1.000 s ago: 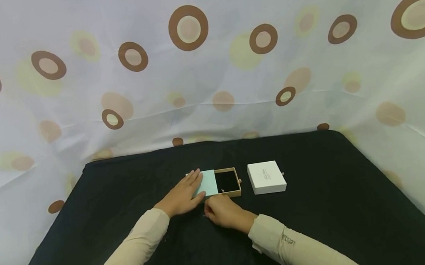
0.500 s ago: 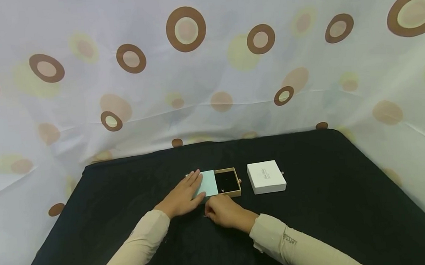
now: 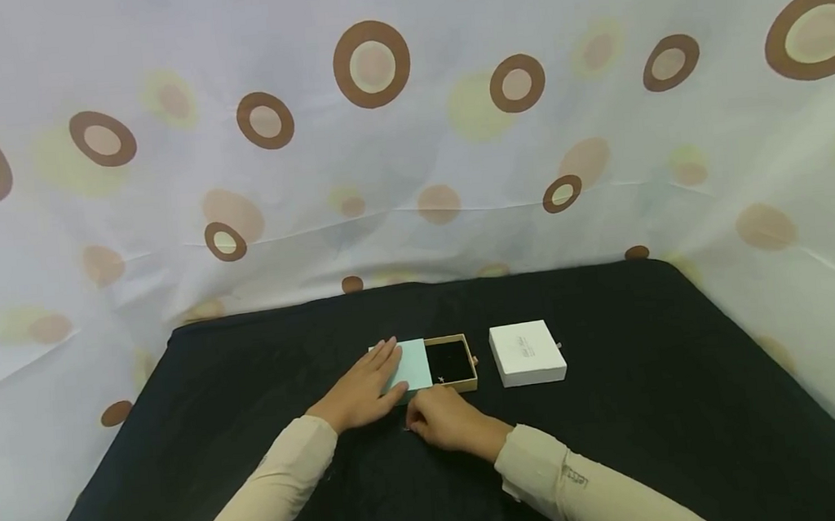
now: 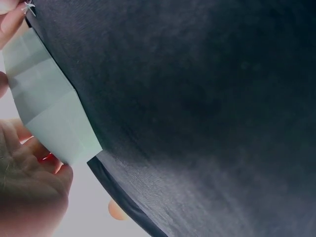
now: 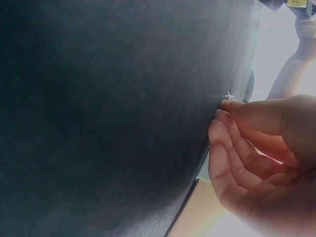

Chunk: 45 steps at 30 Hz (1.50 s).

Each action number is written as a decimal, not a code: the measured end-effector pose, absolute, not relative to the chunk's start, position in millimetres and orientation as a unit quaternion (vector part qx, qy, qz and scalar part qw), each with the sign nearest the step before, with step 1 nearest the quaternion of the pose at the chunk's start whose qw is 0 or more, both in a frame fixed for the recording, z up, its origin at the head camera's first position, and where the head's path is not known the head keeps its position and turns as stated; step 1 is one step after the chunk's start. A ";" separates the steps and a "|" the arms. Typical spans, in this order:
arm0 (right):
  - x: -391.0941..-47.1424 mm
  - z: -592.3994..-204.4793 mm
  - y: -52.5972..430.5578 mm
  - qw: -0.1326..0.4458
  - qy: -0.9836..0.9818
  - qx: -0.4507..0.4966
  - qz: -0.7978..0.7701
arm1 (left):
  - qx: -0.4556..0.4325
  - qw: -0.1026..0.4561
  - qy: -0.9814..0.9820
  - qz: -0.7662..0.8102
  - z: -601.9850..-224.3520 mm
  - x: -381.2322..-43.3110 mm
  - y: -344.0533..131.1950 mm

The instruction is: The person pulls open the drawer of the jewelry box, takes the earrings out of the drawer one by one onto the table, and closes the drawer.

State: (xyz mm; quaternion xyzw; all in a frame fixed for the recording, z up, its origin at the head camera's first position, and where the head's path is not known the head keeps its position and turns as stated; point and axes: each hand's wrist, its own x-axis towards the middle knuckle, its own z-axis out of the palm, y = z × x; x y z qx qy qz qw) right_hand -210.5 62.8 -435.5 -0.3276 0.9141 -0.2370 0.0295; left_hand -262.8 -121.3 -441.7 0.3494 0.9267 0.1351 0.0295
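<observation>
A pale blue box sleeve (image 3: 413,363) lies on the black cloth, its tan-edged drawer (image 3: 464,386) pulled out to the right. My left hand (image 3: 360,389) rests on the sleeve's left part, fingers straight across the top and thumb at the near side. One small silvery star-shaped earring (image 3: 441,380) sits on the drawer's black lining, near the front. Just in front of the box, my right hand (image 3: 448,417) pinches another star-shaped earring (image 5: 229,97) between thumb and fingertip. The right wrist view shows its star beyond the fingertips; the left wrist view shows the sleeve's pale side (image 4: 54,98).
A white lidded box (image 3: 528,353) with printed lettering and a small pull tab stands to the right of the blue one. Black cloth (image 3: 620,408) covers the table. Behind hangs a pale curtain (image 3: 446,152) with brown and yellow circles.
The view has shifted slightly, so everything sits a little lower. Both hands keep their places, the left on the sleeve and the right pinching the earring.
</observation>
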 end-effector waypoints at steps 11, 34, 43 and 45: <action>-212.3 -431.0 67.9 0.040 0.913 -0.322 -0.248 | 0.353 0.030 0.925 0.138 -437.8 -262.1 -118.5; -245.1 -410.5 116.4 0.000 0.930 -0.195 -0.310 | 0.337 0.025 0.935 0.112 -440.1 -261.1 -117.7; -252.7 -418.0 110.2 -0.004 0.949 -0.177 -0.260 | 0.332 0.023 0.937 0.109 -439.9 -260.4 -117.2; -254.8 -417.2 109.3 0.002 0.952 -0.179 -0.247 | 0.333 0.022 0.937 0.109 -440.2 -260.8 -117.1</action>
